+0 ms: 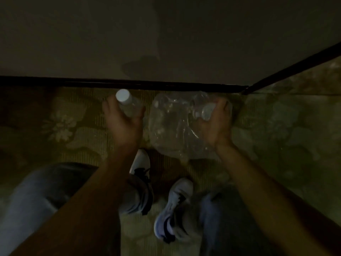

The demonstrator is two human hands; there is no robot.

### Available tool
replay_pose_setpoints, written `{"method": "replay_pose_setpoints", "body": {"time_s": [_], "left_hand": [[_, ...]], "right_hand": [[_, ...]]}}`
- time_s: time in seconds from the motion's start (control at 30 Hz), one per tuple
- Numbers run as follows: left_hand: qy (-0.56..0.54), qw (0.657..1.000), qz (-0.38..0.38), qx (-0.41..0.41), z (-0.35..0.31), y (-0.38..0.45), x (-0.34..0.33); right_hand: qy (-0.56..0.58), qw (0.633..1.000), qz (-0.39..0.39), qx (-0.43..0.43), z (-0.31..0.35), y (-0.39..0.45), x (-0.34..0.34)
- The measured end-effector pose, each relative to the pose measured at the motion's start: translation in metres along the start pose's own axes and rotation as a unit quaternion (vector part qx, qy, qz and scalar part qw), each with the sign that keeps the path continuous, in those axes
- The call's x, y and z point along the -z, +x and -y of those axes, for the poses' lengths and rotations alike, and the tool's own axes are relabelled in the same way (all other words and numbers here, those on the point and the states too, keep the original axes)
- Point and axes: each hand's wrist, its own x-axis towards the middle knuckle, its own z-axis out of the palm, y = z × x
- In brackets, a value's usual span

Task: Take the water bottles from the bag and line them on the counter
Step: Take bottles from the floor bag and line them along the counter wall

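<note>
In the head view, dim and blurred, a water bottle [129, 104] is gripped in the left hand [122, 122] at centre frame, fingers closed round its body, white cap [122, 95] pointing up toward the dark counter edge [129, 84]. The clear plastic bag [177, 124] is held just right of it by the right hand [216, 122], closed on its side. Possibly more bottles lie inside. The counter [166, 34] fills the upper frame, directly beyond the bottle's cap.
</note>
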Motion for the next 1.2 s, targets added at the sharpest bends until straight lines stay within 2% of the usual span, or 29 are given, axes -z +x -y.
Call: {"method": "replay_pose_setpoints", "body": {"time_s": [0.1,0.17,0.3,0.37,0.43,0.57,0.8,0.9,1.13,1.2], "left_hand": [[-0.067,0.996,0.051,0.030,-0.048,-0.011,0.038],[-0.084,0.991,0.087,0.061,-0.085,-0.017,0.064],[-0.081,0.978,0.160,0.109,-0.151,-0.028,0.116],[-0.097,0.970,0.182,0.132,-0.180,-0.035,0.145],[-0.132,0.959,0.199,0.152,-0.210,-0.042,0.176],[-0.227,0.924,0.228,0.207,-0.254,-0.044,0.231],[-0.316,0.885,0.265,0.216,-0.310,-0.033,0.312],[-0.360,0.864,0.264,0.231,-0.326,-0.029,0.349],[-0.415,0.861,0.255,0.144,-0.349,-0.038,0.449],[-0.416,0.867,0.248,0.116,-0.350,-0.042,0.483]], "right_hand": [[0.090,0.992,-0.037,-0.075,0.035,-0.029,0.037],[0.180,0.970,-0.052,-0.157,0.060,-0.051,0.061],[0.322,0.872,-0.080,-0.358,0.120,-0.098,0.116],[0.376,0.826,-0.072,-0.413,0.146,-0.124,0.147],[0.448,0.786,-0.012,-0.427,0.173,-0.151,0.183],[0.534,0.748,0.120,-0.376,0.224,-0.199,0.245],[0.606,0.699,0.211,-0.314,0.302,-0.247,0.301],[0.586,0.733,0.235,-0.254,0.332,-0.266,0.304],[0.612,0.751,0.234,-0.073,0.388,-0.334,0.304],[0.579,0.777,0.245,-0.016,0.412,-0.354,0.313]]}}
